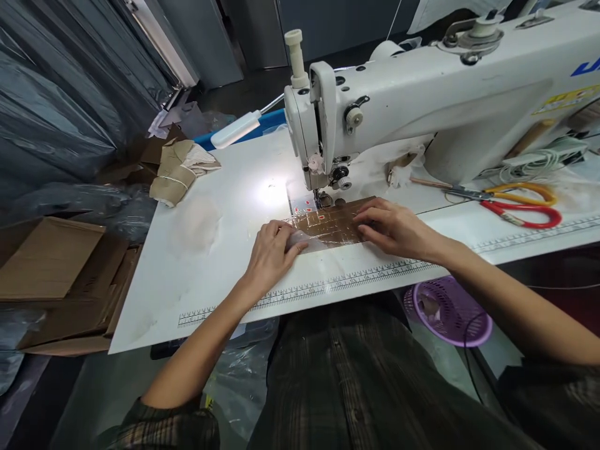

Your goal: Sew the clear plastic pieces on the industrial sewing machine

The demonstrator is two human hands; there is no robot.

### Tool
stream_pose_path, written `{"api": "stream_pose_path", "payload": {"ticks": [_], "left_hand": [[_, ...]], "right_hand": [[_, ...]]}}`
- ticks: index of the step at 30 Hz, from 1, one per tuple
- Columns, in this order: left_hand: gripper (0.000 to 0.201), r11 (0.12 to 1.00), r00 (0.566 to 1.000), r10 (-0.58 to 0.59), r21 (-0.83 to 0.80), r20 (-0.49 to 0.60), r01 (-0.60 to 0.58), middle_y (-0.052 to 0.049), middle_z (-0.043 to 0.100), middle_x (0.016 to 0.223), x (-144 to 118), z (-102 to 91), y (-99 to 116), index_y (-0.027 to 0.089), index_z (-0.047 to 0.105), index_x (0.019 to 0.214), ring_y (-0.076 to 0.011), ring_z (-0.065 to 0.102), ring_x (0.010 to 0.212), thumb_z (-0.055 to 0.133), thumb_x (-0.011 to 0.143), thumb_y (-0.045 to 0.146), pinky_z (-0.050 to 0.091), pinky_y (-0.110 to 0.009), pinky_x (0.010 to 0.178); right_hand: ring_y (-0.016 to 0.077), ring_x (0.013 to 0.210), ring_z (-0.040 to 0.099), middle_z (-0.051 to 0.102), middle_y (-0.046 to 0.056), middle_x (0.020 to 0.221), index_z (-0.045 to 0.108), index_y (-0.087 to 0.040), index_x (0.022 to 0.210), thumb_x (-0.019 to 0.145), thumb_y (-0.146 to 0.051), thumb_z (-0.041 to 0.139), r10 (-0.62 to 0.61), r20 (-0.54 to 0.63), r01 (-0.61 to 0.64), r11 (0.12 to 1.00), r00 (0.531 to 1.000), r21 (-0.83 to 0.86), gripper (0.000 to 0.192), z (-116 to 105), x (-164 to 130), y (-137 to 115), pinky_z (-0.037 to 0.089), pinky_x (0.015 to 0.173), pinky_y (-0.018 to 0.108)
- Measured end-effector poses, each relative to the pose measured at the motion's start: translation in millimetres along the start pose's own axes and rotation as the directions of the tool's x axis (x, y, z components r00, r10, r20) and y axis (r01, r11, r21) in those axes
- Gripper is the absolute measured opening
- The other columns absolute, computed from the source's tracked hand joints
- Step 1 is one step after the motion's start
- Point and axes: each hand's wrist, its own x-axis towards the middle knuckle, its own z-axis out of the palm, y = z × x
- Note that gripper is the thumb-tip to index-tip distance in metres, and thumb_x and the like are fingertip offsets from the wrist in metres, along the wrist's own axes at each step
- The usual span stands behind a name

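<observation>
Leftmost, cardboard boxes (59,256) crowd past the left edge of my white bench (171,275); a tan cloth bundle (173,175) sits by its far left corner, with a white lamp (237,129) to the right of it, over the far edge; my left hand (272,250) lies loosely open, thumb spread from the fingers, at the left end of a shiny brown sheet (332,225); that sheet lies near the bench's front edge, and the sewing machine (389,112) stands over its far side, needle end close above; my right hand (394,228) is half curled at the sheet's right end, though I cannot tell if it pinches it; below the front edge hangs a purple basket (452,312); farther right, scissors (487,195) lie between my forearm and the machine.
</observation>
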Motion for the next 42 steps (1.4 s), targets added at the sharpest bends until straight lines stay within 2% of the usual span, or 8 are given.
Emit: {"api": "stream_pose_path", "payload": {"ticks": [8,12,18,22,26,30,39,42], "left_hand": [[0.014,0.950,0.983,0.160,-0.285,0.086,-0.130,0.000,0.067,0.075,33.4,-10.7,-19.5,0.019,0.061,0.087,-0.0123,0.059,0.063,0.052,0.093,0.030,0.047,-0.026,0.060],[0.017,0.908,0.968,0.230,-0.379,0.104,-0.176,0.001,0.068,0.073,56.5,-12.3,-32.0,0.020,0.061,0.083,-0.0108,0.061,0.062,0.054,0.092,0.034,0.046,-0.023,0.058],[0.027,0.972,0.971,0.235,0.010,0.039,-0.235,-0.010,0.069,0.100,85.8,-5.2,-60.0,0.018,0.061,0.104,-0.0236,0.063,0.085,0.068,0.084,0.033,0.049,-0.037,0.072],[0.015,0.968,0.959,0.250,0.024,-0.137,-0.249,-0.012,0.066,0.100,72.6,-0.7,-40.5,0.015,0.061,0.098,-0.0229,0.061,0.088,0.059,0.091,0.028,0.051,-0.036,0.072],[0.036,0.906,0.939,0.342,-0.257,-0.021,-0.336,-0.005,0.067,0.092,45.8,9.2,-4.3,0.016,0.062,0.098,-0.0155,0.063,0.080,0.065,0.085,0.050,0.051,-0.027,0.065],[0.041,0.963,0.961,0.253,-0.065,-0.110,-0.261,-0.004,0.066,0.079,35.5,21.7,11.5,0.017,0.062,0.084,-0.0153,0.061,0.068,0.064,0.082,0.058,0.044,-0.027,0.055],[0.019,0.889,0.882,0.422,0.286,-0.212,-0.357,-0.002,0.070,0.068,29.0,25.1,7.7,0.022,0.066,0.078,-0.0152,0.059,0.056,0.054,0.093,0.022,0.028,-0.030,0.048],[0.022,0.892,0.896,0.410,0.282,-0.173,-0.353,-0.002,0.072,0.072,27.6,25.3,4.3,0.023,0.067,0.078,-0.0144,0.060,0.055,0.051,0.093,0.018,0.028,-0.028,0.047]], "right_hand": [[0.0157,0.070,0.055,0.064,0.004,0.084,0.063,-0.014,0.108,0.078,-0.049,0.071,-0.021,0.326,-0.075,0.957,0.945,0.280,0.047,20.9,64.8,-21.7,0.042,0.062,0.027],[0.0117,0.059,0.048,0.058,-0.001,0.067,0.061,-0.016,0.082,0.083,-0.040,0.066,0.096,0.399,-0.218,0.937,0.912,0.272,0.025,26.7,83.8,-23.0,0.034,0.054,0.025],[0.0118,0.056,0.052,0.061,0.000,0.064,0.065,-0.017,0.082,0.089,-0.041,0.058,0.251,0.348,-0.374,0.859,0.903,0.349,0.027,20.6,71.8,-4.2,0.036,0.053,0.025],[0.0119,0.059,0.055,0.065,0.001,0.072,0.067,-0.017,0.087,0.088,-0.044,0.061,0.280,0.352,-0.430,0.762,0.893,0.484,0.028,25.1,67.5,3.9,0.042,0.055,0.025],[0.0124,0.067,0.057,0.064,0.001,0.074,0.065,-0.016,0.084,0.083,-0.047,0.069,0.220,0.268,-0.346,0.644,0.938,0.682,0.032,25.9,68.3,-7.9,0.045,0.062,0.026],[0.0109,0.057,0.056,0.062,0.000,0.067,0.059,-0.017,0.084,0.080,-0.053,0.071,0.314,0.195,-0.323,0.431,0.929,0.843,0.038,18.2,60.4,-28.1,0.046,0.054,0.024],[0.0077,0.047,0.045,0.052,-0.004,0.055,0.056,-0.017,0.075,0.085,-0.044,0.069,0.392,0.125,-0.339,0.543,0.911,0.769,0.032,13.7,26.1,-47.9,0.035,0.043,0.020],[0.0097,0.051,0.052,0.058,-0.001,0.061,0.063,-0.018,0.080,0.090,-0.040,0.064,0.070,0.479,-0.423,0.592,0.875,0.686,0.024,-17.3,-0.2,-62.4,0.037,0.045,0.020]]}}
